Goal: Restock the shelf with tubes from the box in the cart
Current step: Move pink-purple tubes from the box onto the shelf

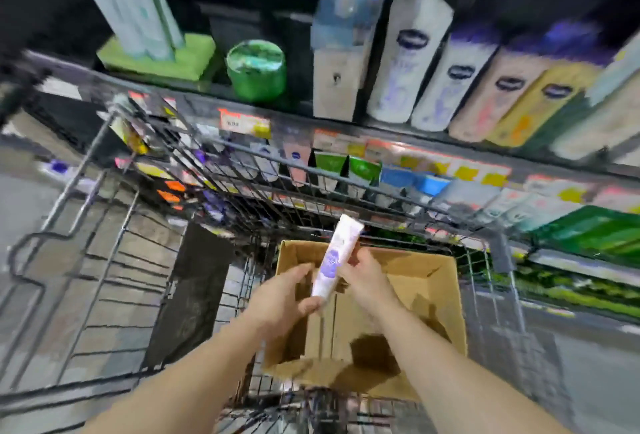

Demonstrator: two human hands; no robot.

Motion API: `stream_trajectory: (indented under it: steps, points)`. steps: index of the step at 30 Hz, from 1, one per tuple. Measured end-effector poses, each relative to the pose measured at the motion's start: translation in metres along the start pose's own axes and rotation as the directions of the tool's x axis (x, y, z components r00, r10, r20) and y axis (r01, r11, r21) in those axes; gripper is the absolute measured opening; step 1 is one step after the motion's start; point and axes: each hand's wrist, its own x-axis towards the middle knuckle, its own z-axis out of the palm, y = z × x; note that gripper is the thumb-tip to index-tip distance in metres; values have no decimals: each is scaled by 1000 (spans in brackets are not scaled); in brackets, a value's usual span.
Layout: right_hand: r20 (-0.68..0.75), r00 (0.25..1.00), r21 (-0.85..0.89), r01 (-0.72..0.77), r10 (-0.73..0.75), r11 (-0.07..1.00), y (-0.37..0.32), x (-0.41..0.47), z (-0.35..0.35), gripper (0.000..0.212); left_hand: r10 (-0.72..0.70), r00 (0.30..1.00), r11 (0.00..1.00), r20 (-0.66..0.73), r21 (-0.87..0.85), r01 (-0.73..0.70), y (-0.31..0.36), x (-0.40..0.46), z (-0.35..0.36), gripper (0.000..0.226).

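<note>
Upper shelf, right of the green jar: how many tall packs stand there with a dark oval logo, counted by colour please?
White packs: 2
Pink pack: 1
Yellow pack: 1
Total: 4

Shelf bottles blurred, labels unreadable

green jar, white bottles, orange price tags

White tube with a purple motif, frame centre; plain brown box beneath; dark grey wire cart; green jar, upper centre-left.
</note>
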Motion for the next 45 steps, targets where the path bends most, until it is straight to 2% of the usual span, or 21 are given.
stream_trajectory:
  steps: [2, 6, 9, 12, 13, 16, 20, 23, 25, 28, 30, 34, 37, 39, 41, 43, 45]
  points:
    - [-40, 998, 21, 57, -56, 998, -26, -20, -27, 18, 50, 998, 996, 39, -73, -47, 35, -2, -17, 65]
    - [-141, 975, 68, 182, -171, 981, -68, -61, -88, 8, 139, 990, 974, -19, -176, -140, 109, 7, -29, 86]
    - [-228, 933, 54, 297, -278, 953, -87, -95, -142, 12, 272, 959, 948, -75, -149, -280, 187, -4, -37, 77]
    - [-312, 892, 76, 365, -326, 928, -92, -130, -205, 13, 312, 944, 920, -110, -213, -329, 255, -12, -27, 76]
    - [-344, 872, 42, 385, -348, 922, -90, -143, -229, 13, 317, 942, 921, -114, -200, -334, 278, -13, -18, 80]
    - [-429, 807, -7, 447, -407, 895, -73, -186, -308, 11, 415, 897, 910, -151, 87, -406, 346, -26, 14, 88]
    - [-509, 756, -37, 458, -411, 888, -26, -244, -421, 21, 549, 822, 799, -154, 387, -461, 447, -44, 81, 93]
    - [-558, 733, -65, 429, -389, 901, 12, -289, -496, 17, 620, 776, 722, -118, 473, -505, 519, -54, 132, 86]
    - [-607, 697, -85, 422, -383, 903, 29, -320, -540, 17, 667, 738, 668, -103, 521, -531, 566, -60, 162, 96]
    - [-673, 625, -98, 456, -396, 885, 46, -356, -594, 13, 732, 675, 598, -89, 560, -574, 628, -66, 191, 111]
    - [-697, 603, -82, 471, -388, 878, 53, -372, -623, 13, 742, 667, 583, -72, 559, -589, 660, -69, 200, 109]
    - [-728, 574, -69, 482, -375, 873, 56, -379, -675, 17, 781, 616, 552, -98, 571, -608, 709, -64, 205, 131]
    - [-731, 553, -123, 471, -400, 874, 43, -371, -709, 20, 809, 570, 551, -144, 522, -651, 737, -41, 208, 115]
    - [-741, 522, -162, 471, -423, 867, 29, -361, -734, 21, 842, 511, 521, -173, 507, -687, 755, -17, 209, 105]
    - [-751, 483, -203, 481, -451, 853, 13, -348, -760, 18, 854, 491, 509, -173, 475, -718, 776, 2, 206, 98]
    - [-758, 451, -241, 479, -472, 844, -6, -335, -786, 17, 868, 457, 492, -196, 473, -731, 804, 15, 199, 106]
    - [-751, 437, -260, 494, -495, 830, -25, -324, -809, 16, 852, 496, 510, -168, 484, -712, 827, 28, 191, 114]
